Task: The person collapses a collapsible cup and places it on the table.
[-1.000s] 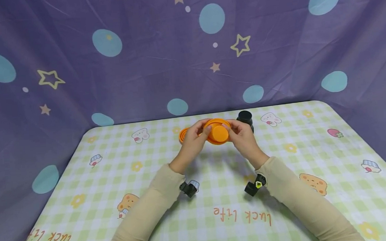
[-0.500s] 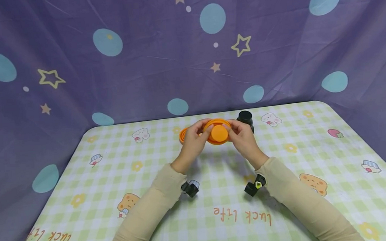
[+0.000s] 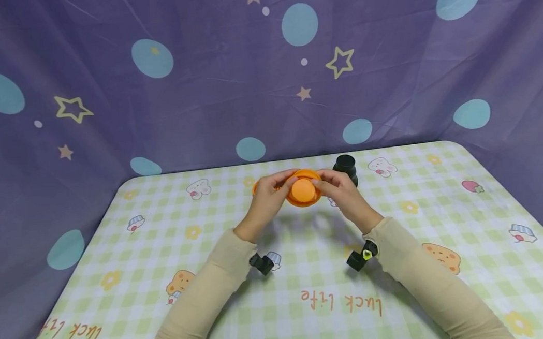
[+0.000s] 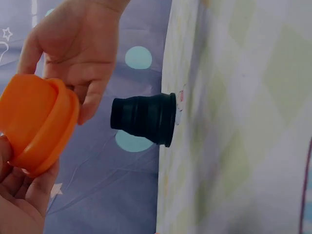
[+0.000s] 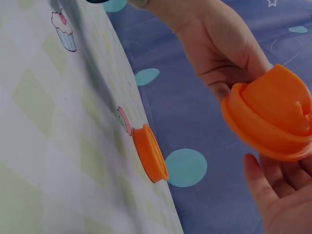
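Both hands hold an orange collapsible cup [image 3: 303, 190] above the table, its small round base facing the head camera. My left hand [image 3: 267, 194] grips its left side and my right hand [image 3: 344, 190] its right side, thumbs by the base. In the left wrist view the cup's body [image 4: 34, 114] stands out partway from its wide stepped rim. The right wrist view shows a dent in the wall of the orange cup [image 5: 278, 109]. Beyond the left hand lies a flat orange ringed piece [image 5: 150, 153], mostly hidden in the head view.
A black stepped cup [image 3: 345, 169] stands wide end down behind the right hand, its tiers extended in the left wrist view. A checked cloth [image 3: 232, 296] covers the table. Behind its far edge hangs a purple curtain [image 3: 202, 111]. Small black cameras [image 3: 261, 264] sit on the wrists.
The orange cup has shifted slightly left and down in the head view, its base tilting. The left hand now covers more of the flat orange piece behind it.
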Demonstrator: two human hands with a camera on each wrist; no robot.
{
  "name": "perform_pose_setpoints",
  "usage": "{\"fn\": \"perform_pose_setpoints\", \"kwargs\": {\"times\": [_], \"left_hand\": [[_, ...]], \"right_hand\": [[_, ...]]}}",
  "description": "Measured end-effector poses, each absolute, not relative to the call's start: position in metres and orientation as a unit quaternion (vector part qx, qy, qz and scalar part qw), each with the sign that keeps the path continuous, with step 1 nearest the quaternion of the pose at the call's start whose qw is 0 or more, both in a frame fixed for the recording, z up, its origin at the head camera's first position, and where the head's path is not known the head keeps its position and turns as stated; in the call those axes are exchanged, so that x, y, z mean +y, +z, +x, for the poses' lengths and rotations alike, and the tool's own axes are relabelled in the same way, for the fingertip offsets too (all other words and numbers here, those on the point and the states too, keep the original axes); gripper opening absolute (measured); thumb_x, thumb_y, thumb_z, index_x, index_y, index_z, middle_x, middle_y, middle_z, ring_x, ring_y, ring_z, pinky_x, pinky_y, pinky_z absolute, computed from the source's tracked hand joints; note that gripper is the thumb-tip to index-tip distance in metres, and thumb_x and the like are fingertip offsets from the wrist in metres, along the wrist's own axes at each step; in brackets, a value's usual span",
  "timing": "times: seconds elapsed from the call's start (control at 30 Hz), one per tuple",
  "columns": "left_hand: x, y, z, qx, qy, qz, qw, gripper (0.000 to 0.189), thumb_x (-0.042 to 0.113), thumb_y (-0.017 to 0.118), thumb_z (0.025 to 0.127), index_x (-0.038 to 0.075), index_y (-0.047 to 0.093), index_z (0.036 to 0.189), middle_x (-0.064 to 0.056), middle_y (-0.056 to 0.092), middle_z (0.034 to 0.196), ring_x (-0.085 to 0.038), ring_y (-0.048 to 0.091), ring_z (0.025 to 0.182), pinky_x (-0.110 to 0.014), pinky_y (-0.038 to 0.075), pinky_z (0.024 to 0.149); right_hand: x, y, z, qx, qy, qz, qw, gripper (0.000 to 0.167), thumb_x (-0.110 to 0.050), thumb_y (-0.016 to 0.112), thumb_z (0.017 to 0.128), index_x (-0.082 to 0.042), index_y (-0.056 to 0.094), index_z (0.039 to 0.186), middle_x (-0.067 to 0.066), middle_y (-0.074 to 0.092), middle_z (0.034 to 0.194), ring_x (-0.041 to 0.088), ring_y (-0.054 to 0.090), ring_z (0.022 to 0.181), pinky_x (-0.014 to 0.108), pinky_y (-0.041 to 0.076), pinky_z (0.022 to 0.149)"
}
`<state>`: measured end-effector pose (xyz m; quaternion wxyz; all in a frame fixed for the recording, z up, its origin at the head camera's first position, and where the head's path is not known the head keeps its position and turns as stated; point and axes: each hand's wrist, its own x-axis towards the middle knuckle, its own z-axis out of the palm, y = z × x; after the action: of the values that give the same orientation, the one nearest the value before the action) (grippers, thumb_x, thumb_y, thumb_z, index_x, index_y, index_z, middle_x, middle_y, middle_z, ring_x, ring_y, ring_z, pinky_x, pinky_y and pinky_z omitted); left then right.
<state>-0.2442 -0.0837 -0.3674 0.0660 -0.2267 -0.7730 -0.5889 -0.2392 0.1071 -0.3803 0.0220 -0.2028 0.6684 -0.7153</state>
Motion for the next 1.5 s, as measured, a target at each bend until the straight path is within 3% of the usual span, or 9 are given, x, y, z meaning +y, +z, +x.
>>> {"fn": "perform_pose_setpoints", "kwargs": {"times": [0.2, 0.4, 0.67, 0.9, 1.1, 1.37, 1.5], "left_hand": [[-0.088, -0.366, -0.243, -0.785, -0.564, -0.246, 0.069, 0.028, 0.016, 0.063, 0.091, 0.003, 0.067, 0.116, -0.011, 0.068, 0.110, -0.018, 0.067, 0.088, -0.026, 0.056, 0.071], [-0.089, -0.367, -0.244, -0.787, -0.559, -0.254, 0.062, 0.031, 0.018, 0.066, 0.088, 0.001, 0.068, 0.114, -0.012, 0.069, 0.109, -0.018, 0.068, 0.086, -0.027, 0.056, 0.068], [-0.093, -0.362, -0.243, -0.773, -0.584, -0.247, 0.021, 0.035, 0.023, 0.063, 0.091, 0.007, 0.063, 0.123, -0.010, 0.067, 0.113, -0.018, 0.066, 0.088, -0.029, 0.056, 0.074], [-0.091, -0.366, -0.248, -0.764, -0.605, -0.222, -0.023, 0.038, 0.020, 0.058, 0.095, 0.002, 0.056, 0.128, -0.015, 0.065, 0.105, -0.017, 0.064, 0.089, -0.034, 0.054, 0.082], [-0.090, -0.367, -0.248, -0.777, -0.591, -0.218, 0.009, 0.031, 0.018, 0.058, 0.095, -0.001, 0.060, 0.120, -0.015, 0.065, 0.096, -0.015, 0.058, 0.081, -0.025, 0.051, 0.075], [-0.087, -0.373, -0.247, -0.777, -0.590, -0.212, 0.050, 0.025, 0.015, 0.061, 0.092, -0.003, 0.064, 0.110, -0.014, 0.064, 0.088, -0.012, 0.055, 0.073, -0.020, 0.047, 0.066], [-0.086, -0.366, -0.240, -0.780, -0.583, -0.218, 0.069, 0.025, 0.011, 0.061, 0.092, -0.004, 0.064, 0.111, -0.018, 0.065, 0.089, -0.016, 0.057, 0.074, -0.020, 0.047, 0.067]], "right_hand": [[0.107, -0.378, -0.239, 0.694, -0.683, -0.218, 0.060, 0.027, -0.014, 0.061, 0.092, 0.008, 0.061, 0.108, 0.000, 0.068, 0.090, 0.013, 0.062, 0.078, 0.025, 0.053, 0.075], [0.105, -0.377, -0.238, 0.705, -0.669, -0.226, 0.066, 0.027, -0.011, 0.066, 0.088, 0.008, 0.062, 0.107, 0.003, 0.069, 0.090, 0.014, 0.065, 0.075, 0.025, 0.054, 0.070], [0.104, -0.377, -0.240, 0.705, -0.674, -0.218, 0.027, 0.026, -0.012, 0.066, 0.089, 0.008, 0.063, 0.105, -0.001, 0.070, 0.086, 0.013, 0.063, 0.072, 0.024, 0.054, 0.068], [0.104, -0.379, -0.239, 0.645, -0.740, -0.191, -0.008, 0.020, -0.004, 0.061, 0.091, 0.009, 0.060, 0.106, -0.003, 0.070, 0.086, 0.009, 0.065, 0.074, 0.021, 0.054, 0.068], [0.100, -0.379, -0.237, 0.626, -0.757, -0.186, -0.015, 0.008, -0.002, 0.061, 0.090, 0.000, 0.062, 0.098, -0.001, 0.069, 0.084, 0.009, 0.064, 0.074, 0.021, 0.055, 0.067], [0.096, -0.383, -0.235, 0.640, -0.744, -0.189, -0.030, 0.008, 0.000, 0.062, 0.089, 0.003, 0.060, 0.096, -0.003, 0.068, 0.084, 0.010, 0.063, 0.074, 0.022, 0.055, 0.068], [0.096, -0.383, -0.235, 0.658, -0.725, -0.196, -0.044, 0.011, -0.002, 0.063, 0.089, 0.006, 0.059, 0.095, -0.003, 0.067, 0.083, 0.011, 0.061, 0.075, 0.022, 0.054, 0.067]]}}
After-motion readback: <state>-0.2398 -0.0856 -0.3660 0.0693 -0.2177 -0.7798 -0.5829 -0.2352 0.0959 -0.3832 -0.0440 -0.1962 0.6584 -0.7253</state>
